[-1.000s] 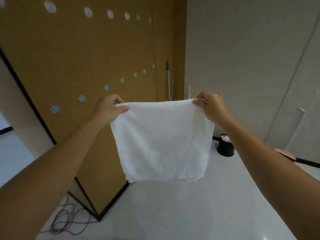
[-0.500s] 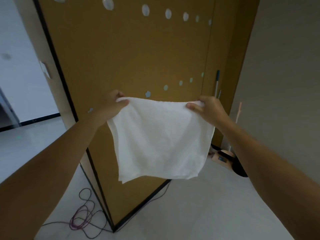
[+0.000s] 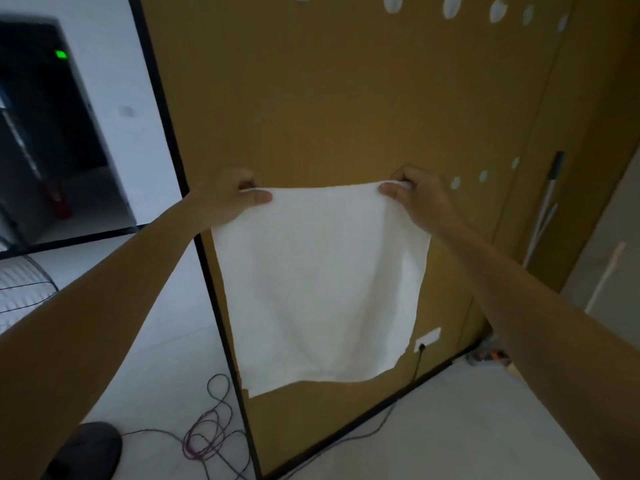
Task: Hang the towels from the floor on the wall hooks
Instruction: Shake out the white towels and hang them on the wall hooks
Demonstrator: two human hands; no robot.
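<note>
Towel of white square cloth [image 3: 322,282] hangs spread before the brown wooden wall [image 3: 346,98], its top corners pinched by left grip [image 3: 228,195] and right grip [image 3: 419,199]. Best hold the edge taut, raise it to the pale round hooks [image 3: 452,5], and catch one corner.

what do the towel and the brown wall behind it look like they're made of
Towel: soft white cloth, likely cotton terry; it hangs limp with a wavy bottom edge and faint fuzzy texture. Wall: wood or wood-look laminate, matte brown with faint vertical grain; which of the two is not clear.
</note>
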